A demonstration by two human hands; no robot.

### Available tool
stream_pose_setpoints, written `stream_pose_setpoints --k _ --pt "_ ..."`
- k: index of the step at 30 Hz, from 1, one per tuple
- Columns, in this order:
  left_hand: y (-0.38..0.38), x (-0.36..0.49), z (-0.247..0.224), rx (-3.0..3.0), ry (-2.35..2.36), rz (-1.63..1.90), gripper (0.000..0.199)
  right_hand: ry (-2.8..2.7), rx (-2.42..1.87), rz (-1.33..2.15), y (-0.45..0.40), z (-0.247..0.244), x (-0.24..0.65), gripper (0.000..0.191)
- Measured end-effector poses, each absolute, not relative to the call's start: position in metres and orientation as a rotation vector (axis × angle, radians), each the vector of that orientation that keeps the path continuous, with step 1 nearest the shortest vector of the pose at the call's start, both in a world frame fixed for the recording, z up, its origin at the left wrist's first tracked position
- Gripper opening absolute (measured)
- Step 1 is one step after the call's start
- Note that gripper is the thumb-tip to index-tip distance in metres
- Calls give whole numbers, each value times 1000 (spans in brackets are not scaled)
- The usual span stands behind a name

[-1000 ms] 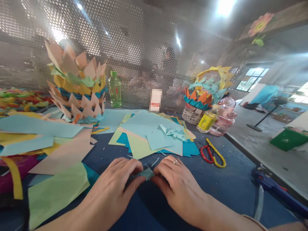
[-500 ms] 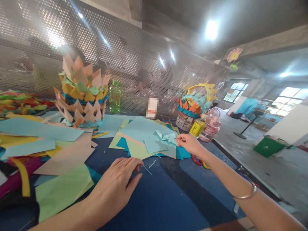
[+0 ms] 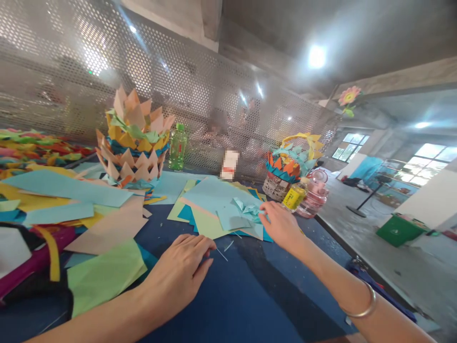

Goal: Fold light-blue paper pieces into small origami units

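My left hand (image 3: pixel 185 271) rests on the blue tabletop, fingers loosely bent with the thumb apart, nothing in it. Thin paper slivers (image 3: pixel 222 254) lie by its fingertips. At the right edge of a paper stack, my right hand (image 3: pixel 282 226) is open, fingers parted beside folded light-blue paper pieces (image 3: pixel 246 208). Whether its fingertips touch them is hard to see. A flat light-blue sheet (image 3: pixel 230 218) lies under these pieces, on top of the stack of light-blue, green and teal paper (image 3: pixel 205 193). The right forearm mostly covers the scissors beside it.
A tiered folded-paper basket (image 3: pixel 134 143) stands at back left near a green bottle (image 3: pixel 177 147). Loose paper sheets (image 3: pixel 107 228) cover the left side. At right are a smaller paper basket (image 3: pixel 280 178), a yellow-labelled bottle (image 3: pixel 294 196) and a pink bottle (image 3: pixel 314 197). A perforated metal screen (image 3: pixel 200 90) stands behind.
My right hand has loosened from a pinch at the folded light-blue paper and come slightly nearer, its forearm now covering the scissors. The left hand stays put; the view has shifted slightly left.
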State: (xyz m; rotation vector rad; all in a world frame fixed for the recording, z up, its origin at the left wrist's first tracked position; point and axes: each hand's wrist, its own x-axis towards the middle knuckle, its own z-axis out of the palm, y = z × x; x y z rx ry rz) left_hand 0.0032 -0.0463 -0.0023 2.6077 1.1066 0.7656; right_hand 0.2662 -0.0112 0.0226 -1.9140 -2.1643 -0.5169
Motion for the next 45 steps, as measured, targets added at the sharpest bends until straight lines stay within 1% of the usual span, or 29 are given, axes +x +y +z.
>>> stream_pose_setpoints --k 2,4,6,8,9,12,13,17,22,26,29,31,32,33,35,38,42,45 --pt "-47 3 -2 2606 1112 760 17 -2364 -1687 -374 -11 19 248 19" --pt "-47 3 -2 2602 1111 773 17 -2503 -1530 -250 -7 14 234 25" --pt "-46 2 -3 2594 1104 786 17 -2563 -1483 -199 -1 10 225 36" --pt "-44 1 -5 2584 1097 799 17 -2601 -1503 -164 5 7 221 43" --pt "-43 1 -7 2580 1091 811 17 -2618 -1532 -149 8 7 220 42" --pt "-40 0 -11 2558 1079 807 16 -2683 -1639 -152 13 8 217 28" --pt "-39 0 -11 2546 1083 802 15 -2697 -1672 -178 14 9 216 27" --pt "-37 -1 -11 2480 1097 790 17 -2634 -1747 -257 16 12 213 28" --pt "-36 -3 -8 2425 1079 827 20 -2529 -1653 -184 19 10 212 32" --pt "-33 -1 -5 2233 1059 840 20 -2339 -1749 -280 14 7 202 30" --pt "-25 1 -4 1846 1000 808 32 -2199 -1551 -404 -1 5 185 21" --pt "-20 1 -3 1462 960 800 44 -2192 -1341 -424 -15 4 173 20" --pt "-18 1 -2 1292 913 815 46 -2213 -1251 -431 -21 4 167 21" --pt "-16 0 -1 1160 866 834 46 -2243 -1162 -439 -27 3 162 21" --pt "-13 -3 0 1015 820 896 39 -2303 -1004 -466 -36 1 155 20" --pt "-10 -7 1 965 861 963 29 -2343 -846 -492 -42 -3 150 17" --pt "-6 -9 0 968 841 962 27 -2299 -867 -444 -45 -5 152 17" --pt "-5 -9 -1 948 806 965 25 -2201 -955 -396 -46 -3 156 22"
